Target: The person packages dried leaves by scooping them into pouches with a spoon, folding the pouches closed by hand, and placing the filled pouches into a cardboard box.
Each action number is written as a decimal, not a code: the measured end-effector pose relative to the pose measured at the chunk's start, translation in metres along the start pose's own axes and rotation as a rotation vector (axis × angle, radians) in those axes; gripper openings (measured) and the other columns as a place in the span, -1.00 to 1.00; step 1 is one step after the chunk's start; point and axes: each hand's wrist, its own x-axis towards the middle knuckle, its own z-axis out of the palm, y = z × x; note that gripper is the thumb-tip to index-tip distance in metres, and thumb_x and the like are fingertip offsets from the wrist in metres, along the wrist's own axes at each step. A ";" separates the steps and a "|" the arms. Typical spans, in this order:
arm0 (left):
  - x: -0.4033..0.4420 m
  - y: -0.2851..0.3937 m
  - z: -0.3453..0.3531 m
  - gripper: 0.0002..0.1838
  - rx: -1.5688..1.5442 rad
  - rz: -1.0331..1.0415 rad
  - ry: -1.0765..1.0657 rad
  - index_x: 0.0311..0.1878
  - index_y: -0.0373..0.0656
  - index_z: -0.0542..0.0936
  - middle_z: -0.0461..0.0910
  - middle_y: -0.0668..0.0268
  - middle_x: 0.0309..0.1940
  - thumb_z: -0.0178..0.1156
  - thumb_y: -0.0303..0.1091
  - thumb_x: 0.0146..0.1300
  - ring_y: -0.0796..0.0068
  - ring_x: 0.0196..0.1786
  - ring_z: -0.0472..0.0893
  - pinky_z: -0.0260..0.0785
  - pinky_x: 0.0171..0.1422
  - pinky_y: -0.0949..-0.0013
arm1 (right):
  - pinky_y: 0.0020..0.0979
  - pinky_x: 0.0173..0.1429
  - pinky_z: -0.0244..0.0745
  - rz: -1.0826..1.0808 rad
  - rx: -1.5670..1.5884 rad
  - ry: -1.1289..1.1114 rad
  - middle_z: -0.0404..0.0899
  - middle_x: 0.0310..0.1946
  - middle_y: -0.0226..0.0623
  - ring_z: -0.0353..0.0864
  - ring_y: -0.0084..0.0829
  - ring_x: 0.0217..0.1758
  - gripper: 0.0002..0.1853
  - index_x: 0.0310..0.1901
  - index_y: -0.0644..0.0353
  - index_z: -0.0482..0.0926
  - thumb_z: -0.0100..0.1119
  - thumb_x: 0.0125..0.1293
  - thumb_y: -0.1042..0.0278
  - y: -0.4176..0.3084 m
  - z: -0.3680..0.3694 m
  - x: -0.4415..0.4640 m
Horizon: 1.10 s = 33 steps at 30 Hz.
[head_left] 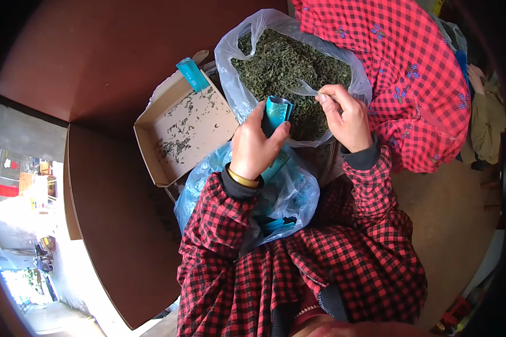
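A small teal packet [276, 114] is held upright in my left hand [256, 147], its top edge facing the leaves. Between the thumb and fingers of my right hand [346, 117] is the handle of a clear plastic spoon [302, 89], whose bowl lies over the dried green leaves [287, 64]. Those leaves fill a clear plastic bag [238, 44] just beyond my hands. Below my left hand, a bluish plastic bag [292, 194] contains more teal packets [276, 226].
At the left, an open cardboard box [152, 171] has scattered leaf bits inside and a teal packet [192, 74] on its far edge. Large brown panels stand farther left. Another person's red checked sleeve [416, 92] borders the leaf bag, with a further person's hand [476, 78] at the far right.
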 end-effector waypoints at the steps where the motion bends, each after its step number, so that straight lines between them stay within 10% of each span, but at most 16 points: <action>1: 0.001 0.002 -0.001 -0.34 0.147 0.017 0.035 0.27 -0.32 0.49 0.71 -0.05 -0.21 0.41 -0.16 0.15 0.02 -0.16 0.73 0.56 -0.03 0.13 | -0.41 -0.15 0.60 -0.023 0.015 -0.002 0.70 -0.32 -0.21 0.75 -0.42 -0.23 -0.89 -0.09 0.30 0.56 0.12 0.50 0.44 -0.004 -0.002 0.001; 15: 0.005 -0.012 0.001 -0.34 0.336 0.051 0.084 0.26 -0.23 0.51 0.70 -0.07 -0.21 0.36 -0.08 0.13 -0.14 -0.15 0.70 0.55 -0.04 -0.01 | -0.26 -0.13 0.61 -0.432 -0.147 -0.015 0.69 -0.12 -0.09 0.73 -0.14 -0.17 -0.87 -0.05 0.30 0.59 0.17 0.40 0.57 -0.015 -0.001 0.000; 26: -0.001 -0.017 -0.002 -0.33 0.423 0.072 0.048 0.25 -0.26 0.51 0.71 -0.06 -0.21 0.37 -0.07 0.14 -0.11 -0.17 0.71 0.55 -0.06 0.00 | -0.33 -0.24 0.58 0.081 -0.077 -0.333 0.70 -0.43 -0.18 0.76 -0.24 -0.34 -0.85 -0.14 0.29 0.60 0.19 0.44 0.37 0.009 -0.001 -0.020; 33: -0.003 -0.016 -0.001 -0.33 0.417 0.085 0.038 0.25 -0.27 0.51 0.71 -0.06 -0.21 0.37 -0.07 0.14 -0.11 -0.18 0.71 0.56 -0.05 0.01 | -0.35 -0.23 0.59 0.033 -0.045 -0.071 0.71 -0.40 -0.20 0.78 -0.30 -0.30 -0.85 -0.14 0.27 0.61 0.18 0.46 0.35 0.022 0.030 -0.001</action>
